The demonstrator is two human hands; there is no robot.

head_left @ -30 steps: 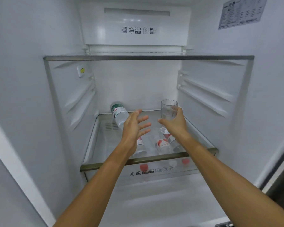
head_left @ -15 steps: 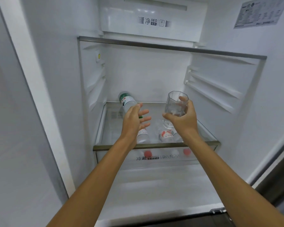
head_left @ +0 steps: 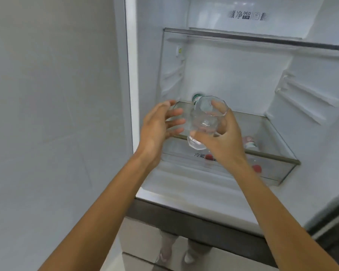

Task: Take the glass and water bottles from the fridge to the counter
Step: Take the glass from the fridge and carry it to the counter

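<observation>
Clear faceted glass (head_left: 205,122) gripped by right hand (head_left: 221,137), left hand (head_left: 159,128) spread

A pale grey tiled wall (head_left: 47,114) fills the left side. To its right, an upper glass shelf (head_left: 243,37) with a metal front trim sits below a white panel printed "净 DEO" (head_left: 247,15). Moulded rails (head_left: 305,96) rib the right inner wall, and shorter ones (head_left: 172,75) rib the left, under a small white tab with a yellow spot (head_left: 179,50). A lower glass shelf (head_left: 272,156) tops a clear front strip (head_left: 272,173). A dark band (head_left: 204,218) runs along the bottom edge.
</observation>
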